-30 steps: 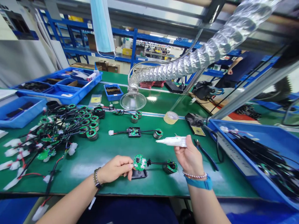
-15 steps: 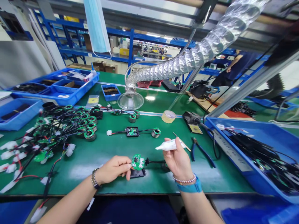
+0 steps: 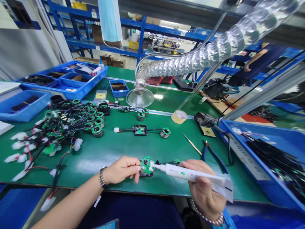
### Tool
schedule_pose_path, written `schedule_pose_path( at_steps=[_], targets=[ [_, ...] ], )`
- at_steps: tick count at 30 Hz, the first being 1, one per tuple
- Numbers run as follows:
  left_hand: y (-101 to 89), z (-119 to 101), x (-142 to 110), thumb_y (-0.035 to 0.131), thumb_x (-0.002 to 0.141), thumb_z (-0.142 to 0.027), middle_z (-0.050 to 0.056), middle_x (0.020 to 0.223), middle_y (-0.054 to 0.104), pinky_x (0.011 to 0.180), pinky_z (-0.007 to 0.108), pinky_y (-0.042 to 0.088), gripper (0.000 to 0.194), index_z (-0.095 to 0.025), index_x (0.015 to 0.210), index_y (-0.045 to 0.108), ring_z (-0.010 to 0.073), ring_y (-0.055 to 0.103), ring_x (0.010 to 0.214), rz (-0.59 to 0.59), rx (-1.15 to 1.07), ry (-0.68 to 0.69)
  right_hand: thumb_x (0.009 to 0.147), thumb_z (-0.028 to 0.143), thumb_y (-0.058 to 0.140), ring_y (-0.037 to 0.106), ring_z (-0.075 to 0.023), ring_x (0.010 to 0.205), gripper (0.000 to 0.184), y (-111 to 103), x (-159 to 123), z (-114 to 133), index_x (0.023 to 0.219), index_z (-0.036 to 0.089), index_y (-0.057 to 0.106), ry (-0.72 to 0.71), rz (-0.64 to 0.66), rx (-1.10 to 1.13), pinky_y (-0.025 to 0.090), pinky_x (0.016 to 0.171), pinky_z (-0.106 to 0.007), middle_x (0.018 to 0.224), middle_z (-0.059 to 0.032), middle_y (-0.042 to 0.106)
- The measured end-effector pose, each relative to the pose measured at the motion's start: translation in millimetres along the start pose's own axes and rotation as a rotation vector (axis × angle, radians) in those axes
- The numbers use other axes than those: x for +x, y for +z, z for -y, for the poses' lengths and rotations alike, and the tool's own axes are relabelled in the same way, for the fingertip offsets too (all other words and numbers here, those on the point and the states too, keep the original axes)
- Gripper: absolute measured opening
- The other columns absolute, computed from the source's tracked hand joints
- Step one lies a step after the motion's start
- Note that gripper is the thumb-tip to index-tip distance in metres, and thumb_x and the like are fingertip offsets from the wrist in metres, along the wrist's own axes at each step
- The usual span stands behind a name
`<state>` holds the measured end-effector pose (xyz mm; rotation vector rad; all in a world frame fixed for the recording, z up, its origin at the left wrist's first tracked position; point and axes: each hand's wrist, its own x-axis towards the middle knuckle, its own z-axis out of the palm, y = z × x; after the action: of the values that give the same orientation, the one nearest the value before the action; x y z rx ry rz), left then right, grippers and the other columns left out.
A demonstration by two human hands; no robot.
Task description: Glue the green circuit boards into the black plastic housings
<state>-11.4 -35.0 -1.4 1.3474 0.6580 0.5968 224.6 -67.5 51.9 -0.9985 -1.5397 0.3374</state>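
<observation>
Blue steel shelving behind a green workbench

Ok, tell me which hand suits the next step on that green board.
Probably the right hand: it grips the white tube, nozzle at the green circuit board, while the left hand is busy pinching that board.

The workbench is covered with a green mat. On its left side lies a big pile of wired green circuit boards with ring coils, and a black plastic case is near the front edge. To the right there are a roll of masking tape, a thin pointed stick, blue-handled pliers and a blue plastic tray.
</observation>
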Motion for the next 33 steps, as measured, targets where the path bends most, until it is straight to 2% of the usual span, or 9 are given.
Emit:
schedule_pose_path(
  at_steps=[8,17,24,33],
  targets=[
    [-0.1,0.3,-0.5,0.049,0.083,-0.046,0.002,0.058,0.064,0.049,0.019,0.033,0.035,-0.014,0.069,0.052,0.0075,0.043,0.048,0.006,0.013,0.001,0.085,0.037,0.047,0.06,-0.0172,0.064,0.029,4.0,-0.3,2.1,0.08,0.022,0.071,-0.073,-0.02,-0.02,0.047,0.052,-0.028,0.072,-0.0057,0.068],
    [-1.1,-0.4,-0.9,0.048,0.084,-0.045,0.002,0.059,0.064,0.048,0.019,0.031,0.035,-0.013,0.071,0.054,0.0073,0.042,0.047,0.015,0.063,0.013,0.086,0.039,0.044,0.06,-0.0186,0.062,0.034,6.4,1.7,1.8,0.076,0.02,0.071,-0.127,-0.043,-0.137,0.047,0.052,-0.032,0.069,-0.0061,0.068],
    [-1.9,-1.0,-0.6,0.047,0.084,-0.042,0.002,0.059,0.064,0.046,0.019,0.031,0.032,-0.013,0.072,0.054,0.0073,0.041,0.046,0.027,0.071,0.003,0.088,0.032,0.044,0.062,-0.0179,0.068,0.027,-1.9,2.5,4.1,0.09,0.022,0.069,-0.208,0.076,-0.15,0.049,0.057,-0.03,0.077,-0.0051,0.069],
    [0.0,-2.9,-1.1,0.047,0.084,-0.041,0.002,0.058,0.064,0.046,0.018,0.032,0.031,-0.013,0.07,0.052,0.0072,0.043,0.046,0.021,0.073,0.004,0.089,0.036,0.04,0.064,-0.0172,0.072,0.033,-11.1,0.5,9.4,0.091,0.019,0.069,-0.278,0.206,-0.254,0.051,0.059,-0.027,0.08,-0.0069,0.068]
  ],
)
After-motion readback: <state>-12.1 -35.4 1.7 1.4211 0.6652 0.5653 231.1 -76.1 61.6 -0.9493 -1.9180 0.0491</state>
